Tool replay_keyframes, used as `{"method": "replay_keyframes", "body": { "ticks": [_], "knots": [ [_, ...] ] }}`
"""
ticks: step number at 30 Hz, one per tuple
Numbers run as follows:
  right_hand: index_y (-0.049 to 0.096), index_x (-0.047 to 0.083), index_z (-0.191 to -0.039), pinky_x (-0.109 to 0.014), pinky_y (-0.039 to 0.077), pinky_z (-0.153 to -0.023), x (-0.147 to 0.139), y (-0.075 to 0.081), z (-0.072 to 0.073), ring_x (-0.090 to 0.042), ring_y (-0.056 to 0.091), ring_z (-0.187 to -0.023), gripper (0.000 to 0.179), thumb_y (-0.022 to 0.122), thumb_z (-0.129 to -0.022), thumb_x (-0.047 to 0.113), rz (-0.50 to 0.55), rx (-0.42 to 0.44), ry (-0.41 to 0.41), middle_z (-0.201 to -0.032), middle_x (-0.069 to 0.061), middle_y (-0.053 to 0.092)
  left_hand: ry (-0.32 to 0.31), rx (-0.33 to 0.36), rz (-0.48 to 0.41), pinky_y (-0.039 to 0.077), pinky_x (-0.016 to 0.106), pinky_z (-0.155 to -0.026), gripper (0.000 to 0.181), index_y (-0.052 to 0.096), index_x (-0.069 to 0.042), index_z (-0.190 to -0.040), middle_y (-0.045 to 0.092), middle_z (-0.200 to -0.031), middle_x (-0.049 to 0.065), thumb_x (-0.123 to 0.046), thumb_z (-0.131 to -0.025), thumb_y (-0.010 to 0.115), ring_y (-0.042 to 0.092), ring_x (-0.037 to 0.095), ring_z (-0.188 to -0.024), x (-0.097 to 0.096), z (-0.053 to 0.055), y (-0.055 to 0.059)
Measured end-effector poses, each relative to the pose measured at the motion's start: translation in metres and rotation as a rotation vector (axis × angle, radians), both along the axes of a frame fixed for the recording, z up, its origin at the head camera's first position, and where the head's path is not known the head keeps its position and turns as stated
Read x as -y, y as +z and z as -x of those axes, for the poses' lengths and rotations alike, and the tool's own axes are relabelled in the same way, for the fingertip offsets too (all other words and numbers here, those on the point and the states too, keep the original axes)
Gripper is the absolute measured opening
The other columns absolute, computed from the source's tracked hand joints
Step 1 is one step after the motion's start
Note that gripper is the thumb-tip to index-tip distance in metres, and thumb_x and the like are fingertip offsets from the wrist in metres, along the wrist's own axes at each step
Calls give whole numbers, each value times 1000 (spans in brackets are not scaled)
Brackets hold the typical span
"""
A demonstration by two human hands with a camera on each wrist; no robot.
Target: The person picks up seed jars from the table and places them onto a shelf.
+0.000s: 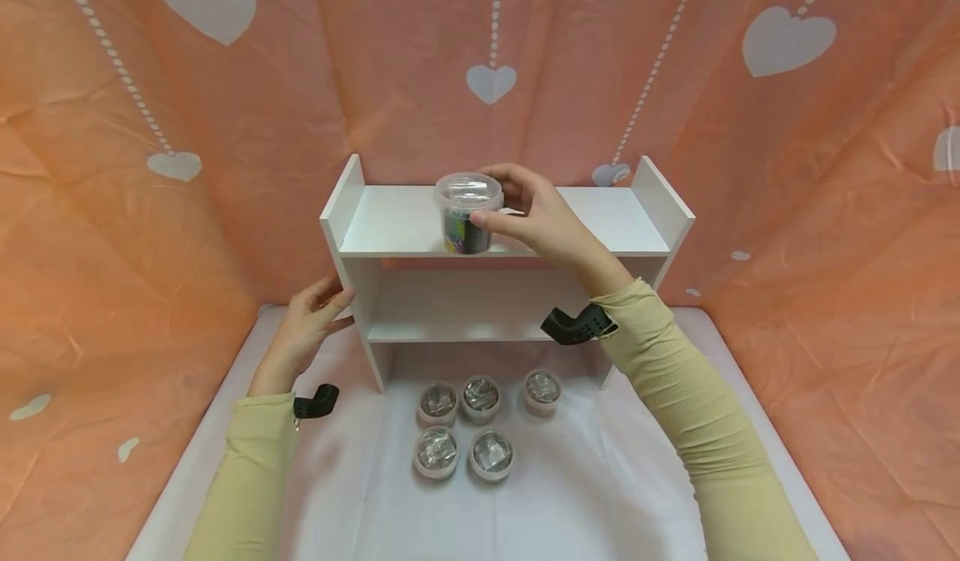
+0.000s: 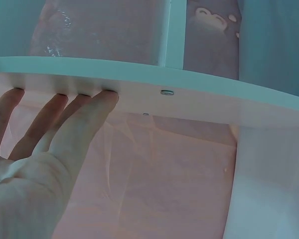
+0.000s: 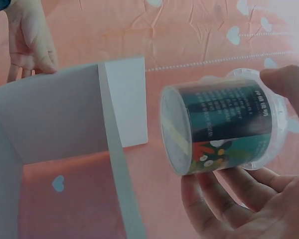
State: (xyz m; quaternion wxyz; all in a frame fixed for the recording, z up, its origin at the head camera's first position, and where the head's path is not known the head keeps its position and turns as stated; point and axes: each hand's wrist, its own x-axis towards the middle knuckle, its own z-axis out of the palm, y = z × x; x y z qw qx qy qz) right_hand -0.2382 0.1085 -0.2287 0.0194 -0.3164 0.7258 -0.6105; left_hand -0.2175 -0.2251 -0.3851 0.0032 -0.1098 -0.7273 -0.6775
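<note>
My right hand grips a clear plastic tub with a lid and a dark, flowered label, thumb on one side and fingers on the other. It holds the tub upright at the top board of a small white shelf unit, overlapping the board's front edge in the head view. Printed lettering shows on the tub in the right wrist view. My left hand rests its fingertips against the unit's left side panel. In the left wrist view, its extended fingers touch the panel's outer face.
Several similar lidded tubs with silvery contents stand on the white cloth before the shelf unit. A middle board lies below the top one. Orange curtains with white hearts hang behind and at both sides.
</note>
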Motion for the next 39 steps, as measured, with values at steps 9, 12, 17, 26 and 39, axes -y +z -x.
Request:
{"method": "replay_keyframes", "body": {
  "ticks": [9, 12, 17, 26, 39],
  "knots": [
    [50, 7, -132, -34, 47, -95, 6, 6, 14, -18, 56, -113, 52, 72, -86, 18, -23, 55, -1, -123, -8, 59, -1, 13, -1, 52, 26, -86, 62, 31, -2, -149, 34, -146, 21, -25, -98, 57, 44, 21, -125, 0, 0, 1],
    [50, 7, -132, -33, 47, -95, 9, 7, 17, -18, 56, -112, 52, 72, -86, 18, -34, 64, -12, -123, -7, 58, -3, 14, 2, 51, 27, -87, 62, 30, -2, -149, 34, -146, 22, -25, -98, 57, 43, 22, -125, -1, -1, 0],
    [51, 6, -130, -32, 49, -91, 17, 10, 21, -18, 58, -109, 52, 73, -85, 16, -54, 63, -21, -121, -8, 59, 3, 10, 1, 52, 25, -86, 62, 31, -2, -148, 36, -144, 21, -26, -98, 57, 46, 18, -122, -1, -2, 1],
    [49, 3, -132, -29, 49, -91, 32, 10, 32, -17, 58, -109, 56, 75, -84, 17, -110, 71, -24, -120, -9, 58, -3, 0, 9, 52, 26, -86, 60, 33, -2, -148, 37, -143, 19, -25, -98, 57, 48, 15, -119, -2, -1, 1],
    [53, 6, -131, -27, 49, -89, 51, 6, 40, -16, 58, -107, 57, 78, -81, 20, -155, 76, -42, -117, -5, 60, -6, -10, 5, 52, 25, -84, 59, 34, -1, -147, 37, -144, 22, -24, -98, 56, 49, 14, -117, -1, -2, 1]
  ]
}}
